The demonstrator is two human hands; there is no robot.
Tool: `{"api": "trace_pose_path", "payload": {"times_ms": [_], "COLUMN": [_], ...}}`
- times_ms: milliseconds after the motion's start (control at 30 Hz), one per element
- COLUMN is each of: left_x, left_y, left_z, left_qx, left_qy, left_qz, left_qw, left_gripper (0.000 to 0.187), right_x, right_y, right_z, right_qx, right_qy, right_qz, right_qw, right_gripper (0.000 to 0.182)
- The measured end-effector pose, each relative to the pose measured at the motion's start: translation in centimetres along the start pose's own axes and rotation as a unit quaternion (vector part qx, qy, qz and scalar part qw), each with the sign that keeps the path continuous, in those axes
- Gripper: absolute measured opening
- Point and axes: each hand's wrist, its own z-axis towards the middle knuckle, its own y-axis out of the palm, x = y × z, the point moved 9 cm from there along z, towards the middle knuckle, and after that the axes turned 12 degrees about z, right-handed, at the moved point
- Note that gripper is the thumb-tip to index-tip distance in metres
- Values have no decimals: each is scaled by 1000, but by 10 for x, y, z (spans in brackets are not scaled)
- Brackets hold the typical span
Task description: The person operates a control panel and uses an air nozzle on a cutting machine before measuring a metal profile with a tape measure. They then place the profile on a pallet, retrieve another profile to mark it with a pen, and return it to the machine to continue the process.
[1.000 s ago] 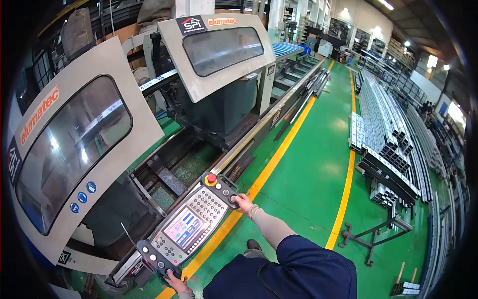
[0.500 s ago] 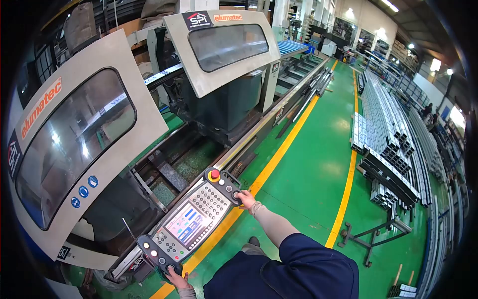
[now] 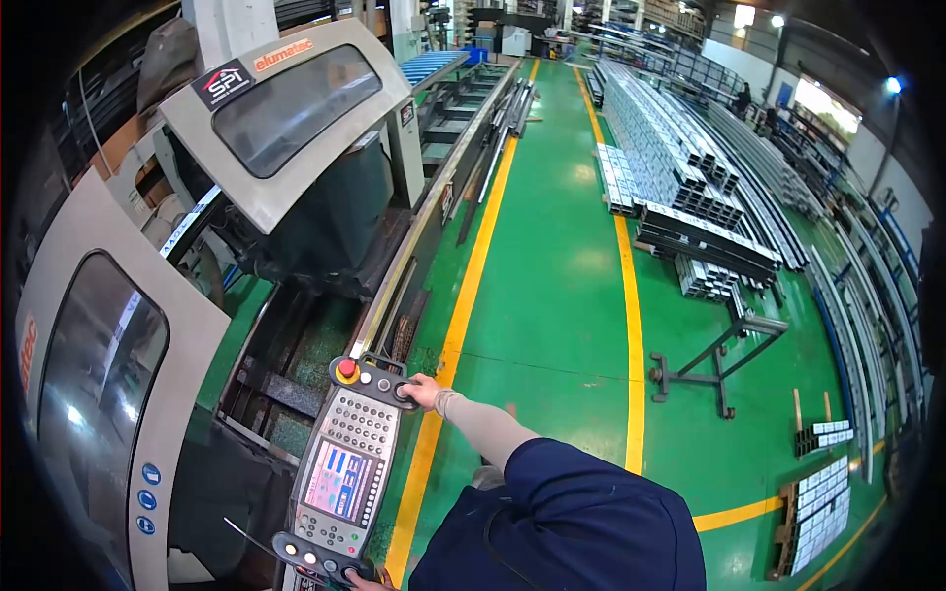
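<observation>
A grey control panel [image 3: 357, 424] with a lit screen [image 3: 337, 480], keys and a red emergency knob [image 3: 346, 368] stands at lower centre-left. My right hand [image 3: 424, 392] grips its far dark end, fingers at a round button there. At the near dark end, my left hand [image 3: 367, 581] is closed at another button, mostly cut off by the frame's bottom edge. Beside the panel is a large machine with two beige windowed hoods, the far one [image 3: 394, 87] raised over a dark block and the near one [image 3: 163, 394] at the left.
The machine's long rail bed [image 3: 434, 202] runs away from me. Yellow lines [image 3: 634, 364] mark the green floor. On the right are stacked metal profiles [image 3: 670, 148], a wheeled metal stand [image 3: 719, 366] and a pallet of profiles [image 3: 818, 512]. A person [image 3: 743, 97] is far off.
My view has turned right, so the machine and panel sit further left and the pallet on the right has come into view. Both hands stay at the panel's ends.
</observation>
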Motion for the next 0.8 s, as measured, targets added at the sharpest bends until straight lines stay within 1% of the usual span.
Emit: {"api": "trace_pose_path", "payload": {"times_ms": [33,67,133,167,200,233,333,367,433,500,533,567,600,633,667,700,733,767,800], "left_x": [0,-8,-3,-17,19,32,27,25,12,-20,-28,-34,-30,-22,-15,-16,-19,-21,-22], "left_y": [1,-4,-3,-11,8,17,16,13,4,-4,-8,-15,-9,-7,-5,-6,-6,-7,-8], "left_z": [1,14,19,26,-15,-38,-32,-26,-12,23,23,21,13,8,3,4,7,6,6], "left_qx": [-2,-17,-47,-41,-33,-24,-43,-29,3,17,32,84,35,29,26,36,46,62,68], "left_qy": [4,52,148,89,29,-31,-29,-1,52,-7,-38,-33,-53,-35,-18,-12,-6,-14,2], "left_qz": [-6,59,187,133,76,17,-2,23,73,27,-6,-14,-26,-24,-24,-31,-36,-34,-36], "left_qw": [1000,997,970,986,996,999,999,999,996,999,999,996,998,999,999,999,998,997,997], "left_gripper": [75,75,74,72,70,68,65,59,49,64,71,69,77,76,75,68,60,61,64], "right_x": [-1,-1,-6,-10,-12,-11,-26,-22,-42,-53,-48,-31,-38,-39,-51,-50,-49,-46,-41], "right_y": [1,1,-2,-3,-2,-3,-9,-6,-5,-4,-2,2,-3,1,3,0,0,-2,-3], "right_z": [1,1,-5,-7,-7,-1,-7,6,-11,-18,-6,21,6,10,-8,-18,-14,-11,-7], "right_qx": [0,0,0,-5,-13,-19,-24,-42,-62,-99,-107,-123,-93,-117,-128,-100,-94,-82,-90], "right_qy": [-5,-10,9,14,19,17,10,-11,16,37,29,-14,26,17,42,81,92,91,104], "right_qz": [0,-1,-19,-26,-35,-36,-106,-110,-155,-216,-235,-256,-257,-261,-246,-191,-216,-218,-220], "right_qw": [1000,1000,1000,1000,999,999,994,993,986,971,966,959,962,958,960,973,967,968,966], "right_gripper": [75,75,76,76,76,74,74,71,74,77,76,63,66,66,68,73,77,74,71]}}
